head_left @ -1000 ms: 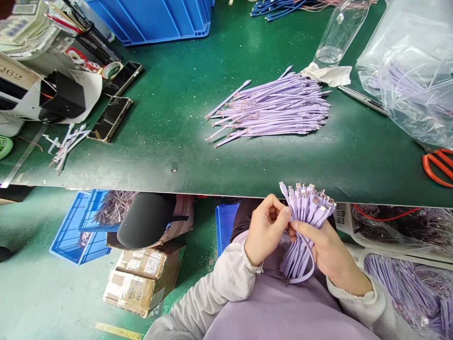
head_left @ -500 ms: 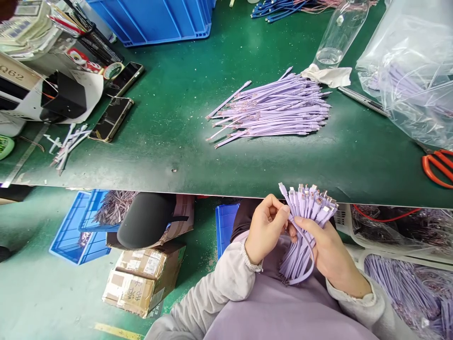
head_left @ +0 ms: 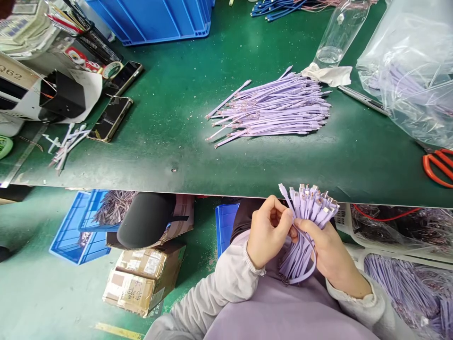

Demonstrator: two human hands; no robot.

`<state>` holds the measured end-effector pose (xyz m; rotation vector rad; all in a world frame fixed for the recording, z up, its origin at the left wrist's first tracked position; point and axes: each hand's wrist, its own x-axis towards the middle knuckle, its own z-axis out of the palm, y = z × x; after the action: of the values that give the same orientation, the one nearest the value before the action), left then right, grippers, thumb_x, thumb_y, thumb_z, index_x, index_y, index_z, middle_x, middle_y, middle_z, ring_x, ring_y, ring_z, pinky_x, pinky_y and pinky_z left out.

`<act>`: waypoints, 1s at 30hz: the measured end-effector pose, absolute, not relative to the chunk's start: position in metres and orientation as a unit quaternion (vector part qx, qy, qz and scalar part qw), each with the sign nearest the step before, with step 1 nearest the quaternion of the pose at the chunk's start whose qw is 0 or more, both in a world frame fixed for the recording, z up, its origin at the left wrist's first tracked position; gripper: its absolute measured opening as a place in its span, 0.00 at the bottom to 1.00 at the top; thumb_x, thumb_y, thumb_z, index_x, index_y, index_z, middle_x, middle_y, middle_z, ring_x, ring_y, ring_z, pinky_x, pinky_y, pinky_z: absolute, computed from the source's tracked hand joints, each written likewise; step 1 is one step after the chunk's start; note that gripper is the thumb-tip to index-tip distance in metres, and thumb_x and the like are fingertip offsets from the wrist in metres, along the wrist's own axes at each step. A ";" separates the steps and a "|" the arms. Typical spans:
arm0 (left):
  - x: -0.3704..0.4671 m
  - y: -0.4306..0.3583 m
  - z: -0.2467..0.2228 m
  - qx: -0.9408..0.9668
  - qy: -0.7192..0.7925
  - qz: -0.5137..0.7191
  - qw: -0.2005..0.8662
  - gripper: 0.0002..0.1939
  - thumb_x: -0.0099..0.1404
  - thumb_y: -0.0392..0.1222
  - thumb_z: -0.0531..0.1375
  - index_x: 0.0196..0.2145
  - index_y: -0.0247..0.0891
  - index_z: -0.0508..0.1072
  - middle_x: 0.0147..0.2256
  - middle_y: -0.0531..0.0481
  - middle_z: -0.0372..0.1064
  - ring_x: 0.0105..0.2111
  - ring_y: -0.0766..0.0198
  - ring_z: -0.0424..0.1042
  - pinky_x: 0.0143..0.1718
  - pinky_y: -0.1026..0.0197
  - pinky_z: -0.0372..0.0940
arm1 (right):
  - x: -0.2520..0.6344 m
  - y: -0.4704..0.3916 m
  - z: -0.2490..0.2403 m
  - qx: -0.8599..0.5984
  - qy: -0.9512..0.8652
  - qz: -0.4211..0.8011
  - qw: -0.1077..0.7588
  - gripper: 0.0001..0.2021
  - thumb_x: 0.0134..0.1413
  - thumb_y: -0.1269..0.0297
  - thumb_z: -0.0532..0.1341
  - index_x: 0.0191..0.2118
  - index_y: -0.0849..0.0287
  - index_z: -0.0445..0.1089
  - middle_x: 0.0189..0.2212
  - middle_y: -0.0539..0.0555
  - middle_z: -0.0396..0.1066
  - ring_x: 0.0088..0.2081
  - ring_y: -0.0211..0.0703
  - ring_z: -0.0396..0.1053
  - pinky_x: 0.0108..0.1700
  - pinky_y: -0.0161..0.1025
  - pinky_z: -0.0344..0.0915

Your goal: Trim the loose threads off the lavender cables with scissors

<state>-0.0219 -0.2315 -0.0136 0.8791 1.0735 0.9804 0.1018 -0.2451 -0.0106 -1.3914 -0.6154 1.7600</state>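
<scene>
My right hand [head_left: 329, 250] is wrapped round a thick bundle of short lilac USB cables [head_left: 297, 267] over my lap, just below the table edge. Their metal plugs point up and away from me. At the bundle's left side, my left hand [head_left: 271, 229] pinches one lilac cable [head_left: 287, 196] between thumb and forefinger, its plug standing a little apart from the others. One cable bows out in a loop beneath my right thumb. Beyond the edge, a pile of similar lilac cables [head_left: 276, 106] lies on the green table [head_left: 170, 104].
A cutter knife [head_left: 364, 100], orange-handled scissors [head_left: 439, 165], a clear bottle [head_left: 331, 52] and a plastic bag [head_left: 406, 71] lie to the right. Phones [head_left: 111, 118] and loose cable pieces [head_left: 69, 144] are on the left. A blue crate [head_left: 159, 21] stands behind; cartons [head_left: 141, 278] are on the floor.
My left hand has shifted slightly to the right, its fingers still pinching the single cable. The looped cable bulges slightly further right. My right hand and the bundle stay nearly in place.
</scene>
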 end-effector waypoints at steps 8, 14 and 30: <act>-0.022 -0.230 -0.014 0.384 0.493 0.428 0.653 0.13 0.66 0.47 0.57 0.29 0.39 0.58 0.19 0.58 0.64 0.17 0.68 0.68 0.21 0.67 0.63 | 0.097 -0.243 -0.005 -0.539 -0.254 0.693 0.406 0.08 0.47 0.62 0.66 0.29 0.58 0.68 0.23 0.48 0.65 0.26 0.37 0.61 0.29 0.36 0.61; -0.022 -0.229 -0.013 0.383 0.484 0.433 0.657 0.12 0.66 0.45 0.56 0.29 0.38 0.59 0.18 0.58 0.64 0.17 0.71 0.67 0.21 0.69 0.60 | 0.101 -0.244 -0.006 -0.544 -0.252 0.694 0.398 0.09 0.48 0.61 0.65 0.26 0.58 0.67 0.21 0.48 0.66 0.25 0.37 0.62 0.29 0.36 0.61; -0.022 -0.228 -0.012 0.386 0.484 0.421 0.663 0.13 0.65 0.48 0.57 0.29 0.39 0.59 0.19 0.57 0.64 0.17 0.68 0.68 0.21 0.66 0.63 | 0.101 -0.241 -0.005 -0.528 -0.241 0.708 0.402 0.06 0.46 0.64 0.66 0.26 0.58 0.69 0.21 0.48 0.66 0.26 0.38 0.62 0.29 0.36 0.62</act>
<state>-0.0224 -0.2281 -0.0120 0.8720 1.0949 0.9505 0.1013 -0.2409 -0.0051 -1.3352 -0.6082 1.7908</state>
